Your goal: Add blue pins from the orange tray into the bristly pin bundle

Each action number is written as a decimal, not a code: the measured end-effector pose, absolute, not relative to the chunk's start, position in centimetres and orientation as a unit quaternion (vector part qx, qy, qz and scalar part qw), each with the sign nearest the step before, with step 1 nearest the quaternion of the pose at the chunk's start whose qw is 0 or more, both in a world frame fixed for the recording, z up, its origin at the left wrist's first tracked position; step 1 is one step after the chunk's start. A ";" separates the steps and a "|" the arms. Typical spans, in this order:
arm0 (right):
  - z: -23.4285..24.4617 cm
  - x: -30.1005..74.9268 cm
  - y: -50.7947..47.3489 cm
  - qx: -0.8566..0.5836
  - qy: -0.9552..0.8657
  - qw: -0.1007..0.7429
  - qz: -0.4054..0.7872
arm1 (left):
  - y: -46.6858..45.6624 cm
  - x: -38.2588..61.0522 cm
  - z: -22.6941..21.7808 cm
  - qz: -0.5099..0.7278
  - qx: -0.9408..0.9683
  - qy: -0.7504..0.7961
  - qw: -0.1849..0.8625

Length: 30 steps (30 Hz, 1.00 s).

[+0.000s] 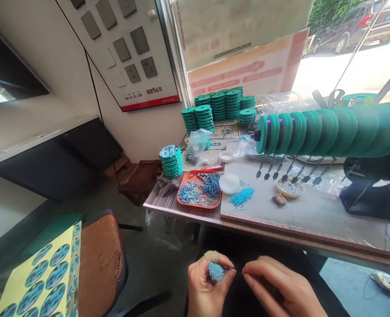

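Observation:
My left hand [206, 288] is closed around a bundle of thin blue tubes [215, 271], held upright below the table's front edge. Just to its right, my right hand [281, 288] has its fingertips pinched together near the bundle; what they hold is too small to see. Up on the table lie a loose pile of blue tubes [241, 197] and an orange tray [182, 201] with more blue pieces and small metal parts. A row of green spools [314, 132] hangs on a rod at the right, with dark weights dangling beneath.
Stacks of green spools [218, 105] stand at the table's back, one more stack [171, 160] by the tray. A white lid [229, 183], a small bowl of beads [290, 188] and a black stand [373, 193] sit on the table. A worn stool [99, 259] and yellow sticker sheet [43, 281] are on the left.

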State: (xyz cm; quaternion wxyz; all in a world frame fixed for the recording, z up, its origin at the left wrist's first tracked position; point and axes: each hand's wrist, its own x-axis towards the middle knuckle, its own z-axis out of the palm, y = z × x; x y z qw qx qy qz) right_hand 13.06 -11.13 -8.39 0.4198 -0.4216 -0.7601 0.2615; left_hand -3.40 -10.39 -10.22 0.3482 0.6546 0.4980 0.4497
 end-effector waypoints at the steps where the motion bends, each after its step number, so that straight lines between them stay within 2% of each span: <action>1: -8.4 12.8 -11.2 -0.428 -0.752 0.428 0.261 | -10.5 -3.5 -10.3 0.452 0.653 0.498 0.349; 7: -8.8 12.2 -11.4 -0.446 -0.756 0.438 0.194 | -10.8 -3.7 -10.5 0.457 0.650 0.501 0.343; 15: -8.8 12.1 -11.4 -0.450 -0.798 0.384 0.117 | -10.9 -3.7 -10.6 0.462 0.663 0.490 0.326; 30: -8.8 12.0 -11.4 -0.455 -0.803 0.372 0.101 | -10.6 -3.6 -10.3 0.467 0.682 0.476 0.299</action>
